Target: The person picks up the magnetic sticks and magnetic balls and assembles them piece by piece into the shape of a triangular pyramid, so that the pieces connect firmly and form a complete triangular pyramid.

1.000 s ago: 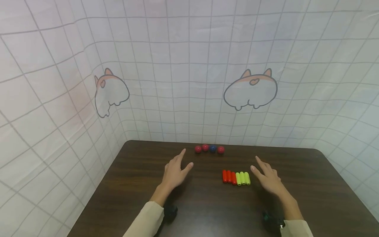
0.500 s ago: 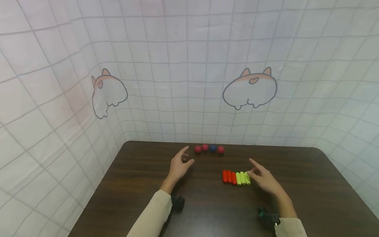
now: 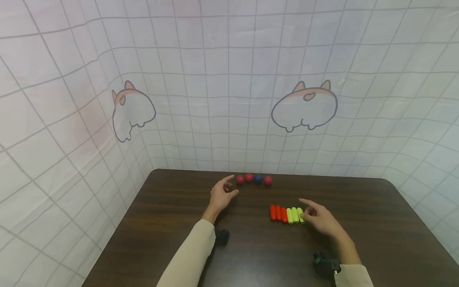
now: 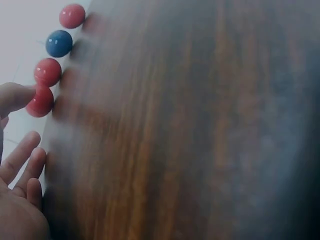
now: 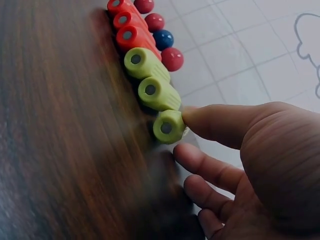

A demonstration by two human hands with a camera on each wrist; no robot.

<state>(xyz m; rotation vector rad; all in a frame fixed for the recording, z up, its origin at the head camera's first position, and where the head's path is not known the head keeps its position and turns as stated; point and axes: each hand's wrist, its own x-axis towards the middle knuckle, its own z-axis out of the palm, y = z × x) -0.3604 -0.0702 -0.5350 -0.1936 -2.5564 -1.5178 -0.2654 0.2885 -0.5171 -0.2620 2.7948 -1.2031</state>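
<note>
- Left hand (image 3: 221, 194): fingers loosely spread, gripping nothing. In the left wrist view a fingertip (image 4: 15, 97) is at the nearest red ball (image 4: 40, 101); whether they touch cannot be told.
- Right hand (image 3: 320, 220): fingers relaxed, nothing clasped. In the right wrist view the thumb tip (image 5: 200, 120) rests against the end green cylinder (image 5: 168, 126); the other fingers sit just beside it, below.
- Balls (image 3: 254, 179): four in a row along the far edge of the worktop (image 3: 358, 223), three red and one blue. The blue ball (image 3: 257, 179) is third from the left.
- Cylinders (image 3: 287, 215): six lying side by side near the middle of the worktop, touching one another. Three are red on the left, three green on the right. Each shows a dark hole in its end face.
- Progress, as a judgement: both rows lie neatly grouped by shape, and the cylinders by colour as well. Nothing has been lifted. Each hand is only at the end piece of its row, so any handling of the pieces is at its start, with all ten still in place.
- Markings: no brand, label or writing can be read on the balls, the cylinders or the worktop. The backdrop (image 3: 229, 79) carries a grid and two cartoon animal drawings, without text.
- A dark wrist unit (image 3: 324, 265) sits at the right cuff; no legible marking.
</note>
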